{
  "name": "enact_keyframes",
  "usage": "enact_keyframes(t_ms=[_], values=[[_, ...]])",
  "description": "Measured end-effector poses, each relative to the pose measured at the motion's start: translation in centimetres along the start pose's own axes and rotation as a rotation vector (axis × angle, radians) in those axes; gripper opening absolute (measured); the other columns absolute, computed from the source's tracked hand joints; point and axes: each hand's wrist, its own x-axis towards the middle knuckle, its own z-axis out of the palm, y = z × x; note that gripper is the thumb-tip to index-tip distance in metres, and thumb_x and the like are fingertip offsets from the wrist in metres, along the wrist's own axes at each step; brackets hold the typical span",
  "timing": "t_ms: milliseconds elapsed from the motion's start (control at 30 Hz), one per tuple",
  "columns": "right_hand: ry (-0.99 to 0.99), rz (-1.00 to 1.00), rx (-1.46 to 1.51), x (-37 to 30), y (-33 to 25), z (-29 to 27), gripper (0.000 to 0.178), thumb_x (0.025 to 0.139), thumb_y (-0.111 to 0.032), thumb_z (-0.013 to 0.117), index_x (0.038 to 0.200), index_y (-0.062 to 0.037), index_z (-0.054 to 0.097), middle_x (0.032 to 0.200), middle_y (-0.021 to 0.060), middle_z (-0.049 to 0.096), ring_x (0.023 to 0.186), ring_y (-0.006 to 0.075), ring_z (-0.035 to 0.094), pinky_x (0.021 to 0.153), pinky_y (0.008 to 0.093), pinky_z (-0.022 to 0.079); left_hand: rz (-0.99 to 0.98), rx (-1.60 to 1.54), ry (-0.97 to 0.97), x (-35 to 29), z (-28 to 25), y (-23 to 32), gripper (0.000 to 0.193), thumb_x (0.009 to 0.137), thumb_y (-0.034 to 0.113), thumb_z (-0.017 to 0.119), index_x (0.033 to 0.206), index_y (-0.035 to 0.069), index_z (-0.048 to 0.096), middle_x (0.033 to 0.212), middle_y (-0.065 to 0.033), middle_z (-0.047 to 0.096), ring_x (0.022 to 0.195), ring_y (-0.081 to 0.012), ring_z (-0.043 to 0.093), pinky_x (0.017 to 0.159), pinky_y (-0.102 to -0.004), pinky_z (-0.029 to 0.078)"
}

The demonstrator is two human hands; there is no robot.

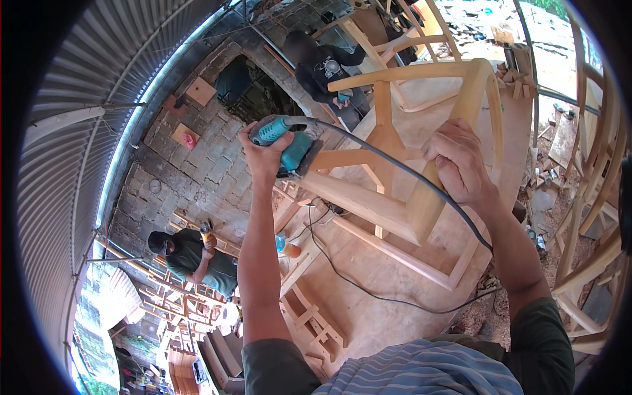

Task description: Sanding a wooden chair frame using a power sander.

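My left hand [263,157] is wrapped round a teal electric sander [298,153], its flat pad against the end of a wooden rail. That rail belongs to a pale, unfinished chair frame [362,201], tilted on its side above the work surface. Closed in a fist, my right hand [459,161] grips a thick leg of the same frame, at the right. From the sander a black power cord [388,157] runs across the frame, passing by my right forearm. Whether the pad is moving cannot be told.
A plywood work table [368,289] lies beneath, with a loose cable [355,283] over it. One person [322,69] works at the far side, another [201,257] at the left with a power tool. More wooden frames [586,217] stand at the right. An orange container [289,250] sits near my left forearm.
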Motion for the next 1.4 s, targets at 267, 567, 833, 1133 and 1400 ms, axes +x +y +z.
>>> enact_keyframes(t_ms=[267, 567, 833, 1133, 1400], values=[[0.021, -0.010, 0.030, 0.4, -0.2, 0.6, 0.008, 0.065, -0.002, 0.051, 0.073, -0.0048, 0.051, 0.066, 0.0094, 0.055, 0.066, 0.0306, 0.055, 0.076, 0.0412, 0.042, 0.037, -0.033, 0.088, 1.3, -1.1, -2.5, 0.090, 0.062, 0.024, 0.097, 0.129, 0.002, 0.041, 0.117, -0.0139, 0.062, 0.107, -0.0230, 0.061, 0.096, -0.0360, 0.050], [0.024, -0.052, 0.022, -0.1, 0.1, -0.2, 0.009, 0.064, -0.003, 0.053, 0.072, -0.0055, 0.051, 0.066, 0.0101, 0.055, 0.065, 0.0311, 0.055, 0.075, 0.0406, 0.043, 0.011, -0.033, -0.232, -2.3, 2.6, 7.0, 0.089, 0.063, 0.023, 0.097, 0.128, 0.001, 0.040, 0.114, -0.0140, 0.063, 0.103, -0.0219, 0.063, 0.092, -0.0363, 0.053], [0.003, -0.037, 0.022, 0.2, -0.4, 0.3, 0.012, 0.061, -0.003, 0.054, 0.071, -0.0063, 0.049, 0.065, 0.0082, 0.055, 0.065, 0.0294, 0.056, 0.075, 0.0403, 0.043, -0.020, -0.018, -0.204, -1.5, 1.2, 4.8, 0.084, 0.066, 0.018, 0.096, 0.129, 0.002, 0.043, 0.116, -0.0127, 0.062, 0.109, -0.0212, 0.061, 0.094, -0.0359, 0.054], [-0.019, -0.035, 0.043, -0.3, 0.0, -0.2, 0.013, 0.062, -0.003, 0.055, 0.072, -0.0070, 0.048, 0.065, 0.0076, 0.054, 0.067, 0.0292, 0.057, 0.074, 0.0402, 0.042, 0.003, -0.142, -0.288, -4.9, 2.6, 10.2, 0.091, 0.064, 0.020, 0.097, 0.132, 0.002, 0.038, 0.116, -0.0117, 0.063, 0.107, -0.0205, 0.061, 0.098, -0.0369, 0.051], [-0.019, -0.035, 0.041, 0.2, -0.3, 0.2, 0.013, 0.063, -0.003, 0.056, 0.071, -0.0073, 0.047, 0.065, 0.0075, 0.052, 0.067, 0.0293, 0.056, 0.074, 0.0404, 0.041, -0.067, -0.140, -0.157, -4.0, 0.6, 7.8, 0.088, 0.065, 0.015, 0.095, 0.132, 0.003, 0.039, 0.118, -0.0127, 0.063, 0.108, -0.0220, 0.063, 0.096, -0.0366, 0.053]])
